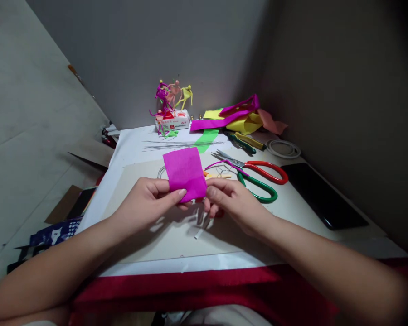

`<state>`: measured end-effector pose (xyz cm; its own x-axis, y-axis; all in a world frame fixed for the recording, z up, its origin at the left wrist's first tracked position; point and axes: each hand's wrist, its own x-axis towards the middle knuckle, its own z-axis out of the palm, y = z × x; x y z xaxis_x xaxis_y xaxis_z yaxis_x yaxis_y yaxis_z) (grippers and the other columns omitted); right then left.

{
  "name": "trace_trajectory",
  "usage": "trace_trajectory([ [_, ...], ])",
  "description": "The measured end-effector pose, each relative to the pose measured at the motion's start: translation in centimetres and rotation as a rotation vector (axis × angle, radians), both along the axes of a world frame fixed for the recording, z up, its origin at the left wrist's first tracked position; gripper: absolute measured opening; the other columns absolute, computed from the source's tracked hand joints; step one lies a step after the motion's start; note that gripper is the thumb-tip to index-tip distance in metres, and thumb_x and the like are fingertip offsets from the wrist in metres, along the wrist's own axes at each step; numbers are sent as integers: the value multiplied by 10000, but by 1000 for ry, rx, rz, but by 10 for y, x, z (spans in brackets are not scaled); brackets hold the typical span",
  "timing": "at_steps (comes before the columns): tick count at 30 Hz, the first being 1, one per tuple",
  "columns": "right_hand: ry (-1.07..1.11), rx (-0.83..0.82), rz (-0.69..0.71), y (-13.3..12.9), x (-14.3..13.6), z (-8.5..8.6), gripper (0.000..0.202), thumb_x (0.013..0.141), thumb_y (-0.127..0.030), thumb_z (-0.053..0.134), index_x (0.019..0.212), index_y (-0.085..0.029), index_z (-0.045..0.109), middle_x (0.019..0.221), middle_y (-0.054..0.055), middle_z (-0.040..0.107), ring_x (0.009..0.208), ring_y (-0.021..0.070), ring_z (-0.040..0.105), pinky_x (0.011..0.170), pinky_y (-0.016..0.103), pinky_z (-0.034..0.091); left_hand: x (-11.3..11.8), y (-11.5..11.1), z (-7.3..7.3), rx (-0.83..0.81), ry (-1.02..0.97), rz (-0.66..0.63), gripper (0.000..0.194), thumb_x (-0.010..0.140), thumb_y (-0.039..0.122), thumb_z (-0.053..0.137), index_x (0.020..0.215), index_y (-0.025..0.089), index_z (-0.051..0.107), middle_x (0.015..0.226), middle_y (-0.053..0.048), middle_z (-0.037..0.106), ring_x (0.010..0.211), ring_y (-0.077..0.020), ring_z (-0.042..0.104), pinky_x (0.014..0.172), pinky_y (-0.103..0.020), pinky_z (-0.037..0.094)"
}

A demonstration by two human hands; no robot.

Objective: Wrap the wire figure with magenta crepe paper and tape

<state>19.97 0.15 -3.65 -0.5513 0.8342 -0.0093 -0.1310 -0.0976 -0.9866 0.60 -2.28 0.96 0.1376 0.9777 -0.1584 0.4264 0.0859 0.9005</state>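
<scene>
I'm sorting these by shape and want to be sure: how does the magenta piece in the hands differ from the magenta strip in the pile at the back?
The held piece is compact and roughly square; the back strip is long and narrow.
The held piece is raised between the left hand and right hand; the back strip lies among other coloured strips.
Both are thin, flat magenta material.

dim grey corner around a white-covered table [136, 260]

a plain grey wall [139, 54] rises at twelve o'clock; a darker wall [340, 90] stands at two, deeply shadowed. pale floor [23, 99] with thin seams spreads at nine to ten. red cloth [231, 290] hangs along the table's six o'clock edge.
</scene>
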Motion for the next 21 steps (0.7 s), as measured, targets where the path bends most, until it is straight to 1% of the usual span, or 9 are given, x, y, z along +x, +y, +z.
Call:
trace_trajectory([
  [1, 37, -50, 5, 0, -2, -1, 307, 763, -461, 655, 815, -159, 646, 644, -12, 574, 513, 77, 501, 492, 207, 431, 2, -1, 0, 26, 21, 5, 207, 765, 328, 670, 766, 141, 757, 738, -53, 755, 683, -195, 683, 635, -263, 538],
  [4, 100, -109, -69, -1, -6, -5, 242, 727, -378, 714, 713, -155, 622, 580, -39, 545, 478, 56, 458, 465, 190, 386, 4, -3, -2, 50, 59, -6, 196, 766, 318, 664, 752, 144, 753, 760, -49, 758, 715, -195, 686, 652, -255, 534],
  [7, 96, -109, -103, -2, -6, -6, 228, 731, -356, 713, 694, -155, 611, 542, -48, 527, 464, 60, 455, 455, 197, 380, 2, -2, -4, -30, 72, -90, 256, 786, 371, 640, 772, 140, 751, 775, -62, 758, 717, -197, 691, 663, -260, 538],
  [10, 59, -68, -108, -2, -5, -5, 236, 710, -361, 731, 708, -154, 619, 560, -46, 533, 473, 61, 456, 462, 204, 390, 0, 1, -3, -138, 106, -193, 320, 810, 407, 606, 777, 122, 746, 754, -85, 755, 701, -204, 697, 674, -276, 544],
  [13, 0, 10, -108, -3, -4, -3, 229, 721, -358, 721, 701, -152, 623, 585, -37, 545, 499, 65, 467, 479, 207, 398, 1, 1, -1, -178, 149, -261, 341, 831, 405, 577, 762, 112, 735, 733, -95, 750, 688, -203, 696, 665, -277, 545],
  [17, -49, 108, -116, -4, -5, -2, 165, 765, -302, 680, 711, -152, 635, 610, -29, 563, 511, 61, 469, 481, 199, 391, 1, -2, 1, -213, 121, -285, 350, 847, 408, 551, 786, 108, 721, 751, -94, 747, 697, -197, 695, 692, -288, 552],
  [21, -54, 180, -173, -5, -5, -1, 147, 757, -280, 685, 712, -147, 643, 595, -34, 549, 505, 59, 459, 469, 189, 381, 1, -2, -1, -253, 80, -295, 370, 859, 411, 534, 802, 91, 711, 766, -108, 744, 714, -204, 696, 717, -312, 554],
])
